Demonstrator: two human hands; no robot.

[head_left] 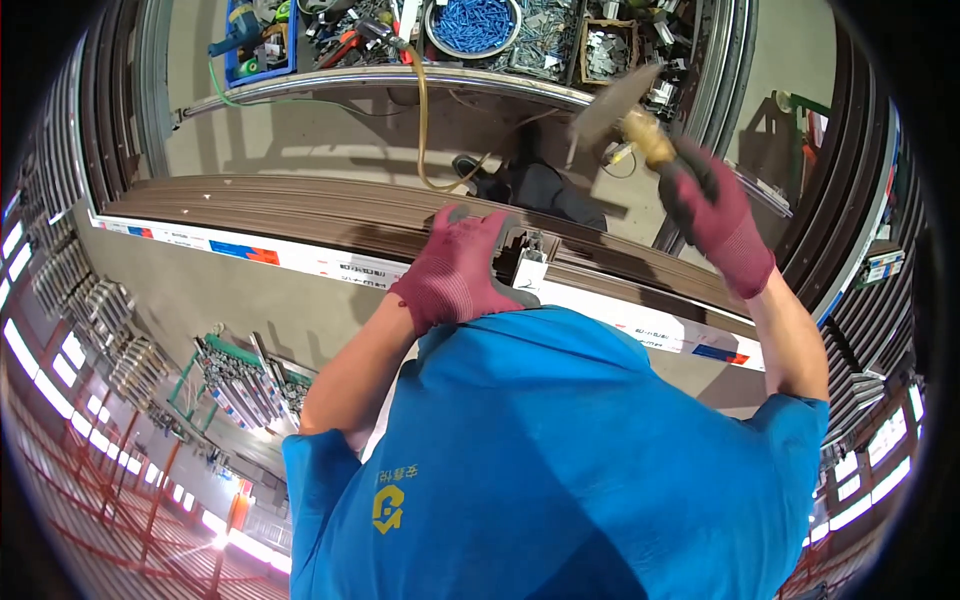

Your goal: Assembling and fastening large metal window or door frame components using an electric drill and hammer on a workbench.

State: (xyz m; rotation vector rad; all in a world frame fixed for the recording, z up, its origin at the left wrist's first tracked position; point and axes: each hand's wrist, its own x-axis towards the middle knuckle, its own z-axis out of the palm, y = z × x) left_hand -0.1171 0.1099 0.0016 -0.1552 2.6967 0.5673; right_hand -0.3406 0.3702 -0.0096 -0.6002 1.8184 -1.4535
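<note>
My right hand (712, 205), in a maroon glove with dark fingers, is closed around the wooden handle of a hammer (648, 135). The hammer's grey head is raised and smeared by motion. A matching glove covers my left hand (460, 265), which grips a long brown metal profile (330, 218) in front of my body. Its fingers reach over the top and its thumb lies apart on the near side. Just right of that hand, a small metal fitting (535, 243) sits at the profile, beside a white piece (530, 274).
Beyond the profile, a bench holds a metal bowl (473, 50) of blue plugs, a box of small metal parts (608, 52) and a blue crate (288, 62) with a power tool. A yellow hose (423, 120) hangs down from it. Dark profiles (115, 100) run along both sides.
</note>
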